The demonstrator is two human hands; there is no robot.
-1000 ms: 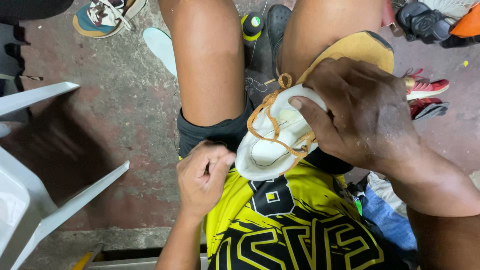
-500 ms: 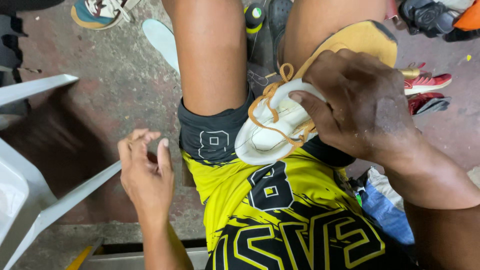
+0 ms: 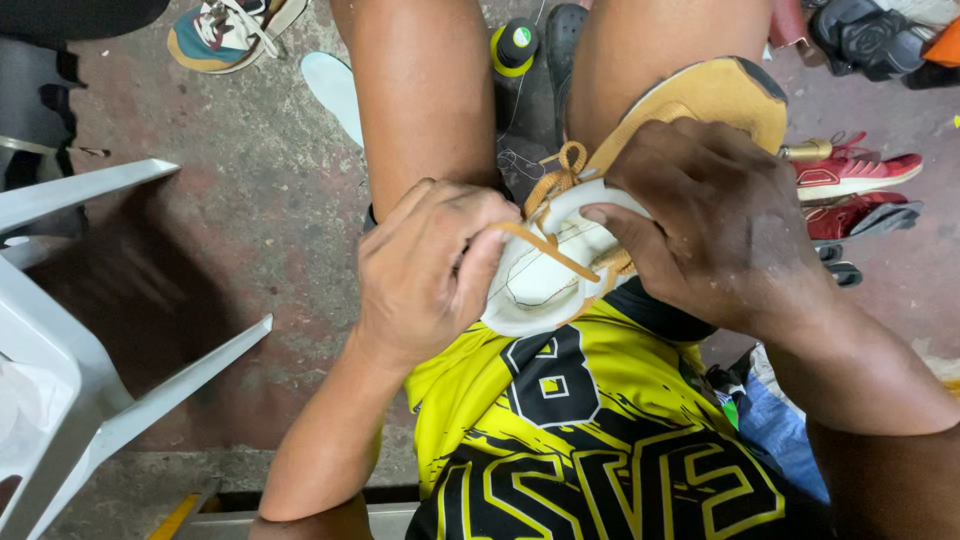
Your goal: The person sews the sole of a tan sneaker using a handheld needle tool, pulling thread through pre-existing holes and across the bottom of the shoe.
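Closest to the camera, over the yellow-and-black jersey (image 3: 560,440), the left hand (image 3: 430,270) has its fingers curled shut, pinching a strand of tan lace (image 3: 545,250) that runs taut from the fingertips across to the shoe. The right hand (image 3: 715,225) is clamped around the white shoe (image 3: 545,275), thumb pressed on the near edge of the opening and the other fingers wrapped over its far side. The shoe rests in the lap between the thighs, sole turned away so that its tan bottom (image 3: 710,100) shows beyond the right hand's knuckles. Its long axis runs diagonally, opening end near the left fingertips and the other end pointing up and away past the right fingers. As for progress, the lace looks partly threaded: loops already sit bunched just above the right thumb, while the strand in the left fingers is loose at its end, so the lacing seems unfinished. Farther off, beyond both hands, lie a teal-and-orange sneaker (image 3: 225,30), a pale insole (image 3: 335,90), a black bottle with a green cap (image 3: 515,45) and red shoes (image 3: 855,175).
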